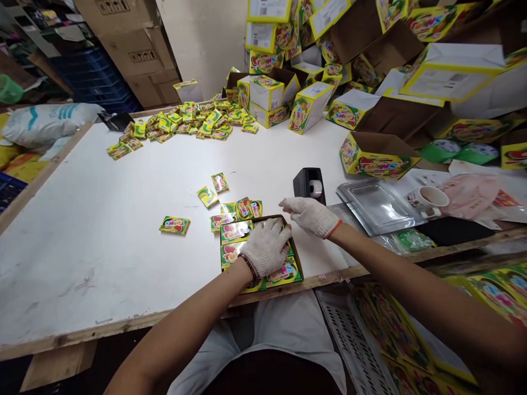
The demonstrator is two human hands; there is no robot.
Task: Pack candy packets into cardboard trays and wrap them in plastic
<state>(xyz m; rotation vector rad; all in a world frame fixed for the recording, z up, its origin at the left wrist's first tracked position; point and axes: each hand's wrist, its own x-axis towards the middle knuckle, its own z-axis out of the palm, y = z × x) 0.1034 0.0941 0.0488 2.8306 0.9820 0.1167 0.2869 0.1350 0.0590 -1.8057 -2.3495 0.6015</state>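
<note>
My left hand [267,248], in a white knit glove, lies flat with fingers spread over small yellow-green packs [234,232]. These packs fill an open shallow box [301,267] at the table's front edge, and the hand covers part of them. Just right of the box my right hand [312,215], gloved too, hovers with fingers stretched out and nothing visible in them. Behind it stands a black tape dispenser [303,185]. Several loose packs [223,221] touch or lie close to the box's far side, and a single pack [175,225] rests farther left.
A heap of small packs [185,118] lies along the table's far edge. Printed cartons [376,156] pile up at the back right. Clear plastic trays [379,203] and a white mug [426,197] are on the right. A white crate [349,334] stands below the table edge.
</note>
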